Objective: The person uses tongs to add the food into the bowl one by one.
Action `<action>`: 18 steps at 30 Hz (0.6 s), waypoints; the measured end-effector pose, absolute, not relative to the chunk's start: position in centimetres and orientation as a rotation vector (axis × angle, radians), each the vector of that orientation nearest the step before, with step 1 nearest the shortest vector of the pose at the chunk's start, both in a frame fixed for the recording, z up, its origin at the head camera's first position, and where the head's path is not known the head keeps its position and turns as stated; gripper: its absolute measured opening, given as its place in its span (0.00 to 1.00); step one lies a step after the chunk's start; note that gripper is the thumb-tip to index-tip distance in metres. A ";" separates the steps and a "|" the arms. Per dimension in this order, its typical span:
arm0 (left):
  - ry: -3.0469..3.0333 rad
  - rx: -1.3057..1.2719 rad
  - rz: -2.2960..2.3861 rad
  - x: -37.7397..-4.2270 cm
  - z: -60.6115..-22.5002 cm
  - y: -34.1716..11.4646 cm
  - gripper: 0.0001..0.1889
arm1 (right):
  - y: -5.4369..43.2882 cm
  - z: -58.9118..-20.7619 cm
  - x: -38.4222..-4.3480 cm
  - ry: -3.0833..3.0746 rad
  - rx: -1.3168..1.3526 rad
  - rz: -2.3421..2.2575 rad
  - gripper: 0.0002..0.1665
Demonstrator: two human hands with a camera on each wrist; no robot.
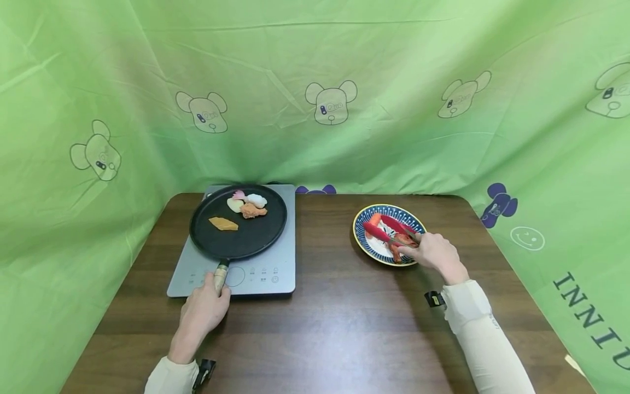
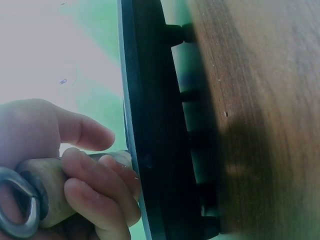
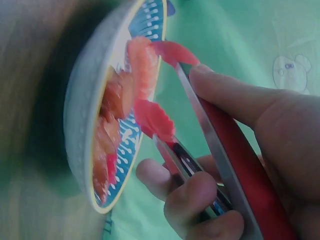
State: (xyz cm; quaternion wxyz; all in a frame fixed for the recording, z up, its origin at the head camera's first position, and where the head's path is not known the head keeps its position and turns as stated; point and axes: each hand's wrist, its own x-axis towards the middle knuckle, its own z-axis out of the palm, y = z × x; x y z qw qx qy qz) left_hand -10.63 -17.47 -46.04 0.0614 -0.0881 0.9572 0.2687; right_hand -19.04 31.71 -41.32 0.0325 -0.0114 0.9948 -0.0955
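Observation:
My left hand (image 1: 204,306) grips the wood-coloured handle (image 1: 220,279) of a round black frying pan (image 1: 256,241). In the left wrist view, its fingers (image 2: 97,187) curl round that handle, which ends in a metal ring (image 2: 32,215). Several toy-like food pieces lie in the pan, among them a yellow piece (image 1: 223,224) and a brown fried piece (image 1: 253,210). My right hand (image 1: 435,254) holds tongs (image 3: 220,145) with red tips over a blue-and-white patterned plate (image 1: 361,241). The tips stand apart beside a pinkish-orange piece (image 3: 142,65); reddish-brown food (image 3: 107,135) lies lower on the plate.
The pan stands on a flat grey induction cooker (image 1: 283,268) at the left of the brown wooden table (image 1: 325,317). A green cloth (image 1: 275,60) with printed bear heads hangs behind the table and at its sides.

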 end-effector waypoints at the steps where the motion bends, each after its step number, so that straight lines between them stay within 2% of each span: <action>1: 2.897 -0.264 0.814 -10.6 -46.0 -17.5 0.25 | 31.9 -41.2 -19.1 3.051 -0.027 -0.289 0.41; 5: 2.900 -0.263 0.810 -10.6 -46.0 -17.5 0.26 | 32.6 -40.8 -19.2 3.000 0.012 -0.284 0.46; 12: 2.905 -0.260 0.807 -10.7 -46.1 -17.7 0.27 | 31.5 -41.5 -18.7 3.034 0.047 -0.298 0.38; 18: 2.906 -0.254 0.823 -10.8 -46.2 -17.6 0.25 | 30.1 -42.7 -18.3 3.100 0.071 -0.305 0.39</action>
